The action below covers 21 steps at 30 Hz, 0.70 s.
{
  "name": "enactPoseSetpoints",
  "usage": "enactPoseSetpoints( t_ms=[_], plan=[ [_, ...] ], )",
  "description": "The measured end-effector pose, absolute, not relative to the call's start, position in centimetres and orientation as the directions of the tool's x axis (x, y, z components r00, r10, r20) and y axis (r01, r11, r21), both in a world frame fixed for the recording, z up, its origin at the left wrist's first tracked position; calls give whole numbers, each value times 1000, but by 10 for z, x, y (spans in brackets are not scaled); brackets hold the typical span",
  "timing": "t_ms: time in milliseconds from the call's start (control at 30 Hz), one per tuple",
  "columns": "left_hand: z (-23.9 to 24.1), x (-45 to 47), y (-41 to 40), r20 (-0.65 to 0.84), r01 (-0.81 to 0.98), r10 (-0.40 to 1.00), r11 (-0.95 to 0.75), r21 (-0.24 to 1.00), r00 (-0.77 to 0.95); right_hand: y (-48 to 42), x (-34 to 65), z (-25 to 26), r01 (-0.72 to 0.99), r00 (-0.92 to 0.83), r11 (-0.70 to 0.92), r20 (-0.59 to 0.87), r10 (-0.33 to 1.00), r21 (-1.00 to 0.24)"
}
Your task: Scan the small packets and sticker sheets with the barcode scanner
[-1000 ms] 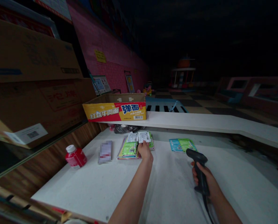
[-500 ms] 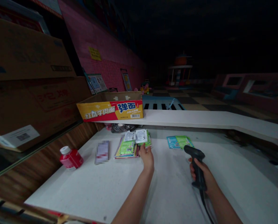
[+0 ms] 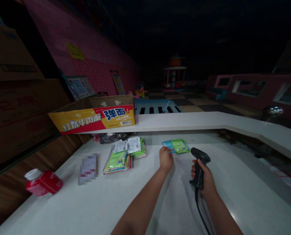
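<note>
My right hand is wrapped around the handle of a black barcode scanner, its head pointing left and its cable trailing down. Fingers curled, my left hand is at the near edge of a blue packet; its fingertips are partly hidden, so a grip on the packet cannot be made out. A green packet lies against the blue one on the right. Left of my left hand is a pile of flat colourful packets, topped by two small white sachets.
The white counter holds a red bottle with a white cap and a blurred-out flat item. A yellow-red noodle carton stands on the raised white ledge. Brown cardboard boxes are stacked at left.
My left hand has moved right, from the packet pile to the blue packet, and its fingers have curled. The scanner stays in my right hand. The view has swung right.
</note>
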<state>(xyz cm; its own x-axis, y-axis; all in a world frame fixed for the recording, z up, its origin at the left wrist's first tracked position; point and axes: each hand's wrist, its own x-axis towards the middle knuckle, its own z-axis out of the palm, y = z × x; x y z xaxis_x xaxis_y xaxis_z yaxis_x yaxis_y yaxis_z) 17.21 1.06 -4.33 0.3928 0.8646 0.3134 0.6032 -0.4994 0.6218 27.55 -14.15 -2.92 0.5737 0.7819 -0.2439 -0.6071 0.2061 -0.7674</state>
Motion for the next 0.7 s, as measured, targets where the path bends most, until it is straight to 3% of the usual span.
enactPoseSetpoints(
  t_ms=[100,300,433,567,700],
  plan=[
    [-37,197,17,322,635,865,-502,588,386,-140,276,-28,-609,592,225,-248,767,-760],
    [-34,235,20,229,770,952,-300,564,204,-139,274,-25,-613,595,214,-266,759,-761],
    [-38,237,21,208,791,964,-258,554,168,-138,272,-23,-606,604,219,-263,753,-764],
    [-40,226,28,220,736,963,-263,624,157,-139,272,-22,-606,614,229,-265,744,-762],
    [-44,217,40,271,556,950,-311,771,154,-138,272,-24,-603,604,220,-259,753,-766]
  ],
)
